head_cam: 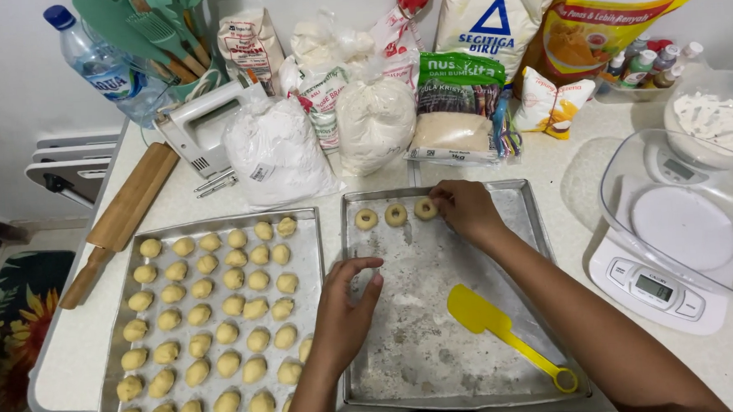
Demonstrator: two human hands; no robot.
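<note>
A white counter (174, 199) against a pale wall carried the work, with two metal trays side by side at its front edge. The floured tray (441, 352) served as the centre of things. At its far edge sat three ring-shaped dough pieces (394, 214) in a row, and the right hand (465, 209) rested its fingertips on the rightmost ring (426, 208) — pinching it lightly, not lifting it. The left hand (347, 307) hovered over the tray's left rim, fingers curled loosely around nothing. A yellow spatula (507, 328) lay on the tray's near right part, handle pointing to the corner.

Left of that tray stood the second tray (309, 234), filled with rows of small dough balls (214, 323). Further left lay a wooden rolling pin (120, 219). Behind the tray stood bags of flour and sugar (374, 118) and a white hand mixer (207, 122) — to its right, a kitchen scale (659, 287) under a clear bowl (693, 214).
</note>
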